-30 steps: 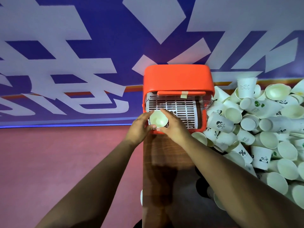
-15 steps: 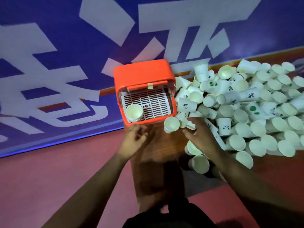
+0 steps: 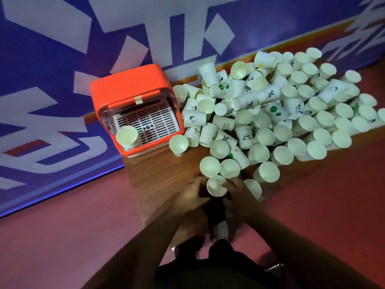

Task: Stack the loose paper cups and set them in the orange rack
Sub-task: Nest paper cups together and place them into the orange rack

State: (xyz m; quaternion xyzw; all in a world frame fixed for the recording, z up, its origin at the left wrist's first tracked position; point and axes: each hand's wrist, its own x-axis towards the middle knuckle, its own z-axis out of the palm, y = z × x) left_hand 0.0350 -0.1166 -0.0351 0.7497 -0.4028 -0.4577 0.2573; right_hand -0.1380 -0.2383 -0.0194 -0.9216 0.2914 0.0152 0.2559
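Observation:
The orange rack [image 3: 133,90] stands on the left end of the wooden table [image 3: 158,174], its white slotted tray [image 3: 150,122] facing me. A short stack of paper cups [image 3: 127,135] stands in the tray's near left corner. A big pile of loose paper cups [image 3: 270,113] covers the table to the right. At the table's near edge, my right hand [image 3: 239,197] grips one upright paper cup [image 3: 216,185] by its right side. My left hand [image 3: 191,195] lies close against that cup's left side, blurred, so its grip is unclear.
Upright cups [image 3: 210,166] crowd just beyond the held one, and another cup [image 3: 178,143] stands near the rack's right corner. A blue wall with white shapes [image 3: 62,49] runs behind the table. Red floor [image 3: 62,236] lies to the left and right of me.
The stack that both hands held at the rack now stands alone in the tray. Both hands have drawn back to the near table edge, and the right hand has taken up a single cup.

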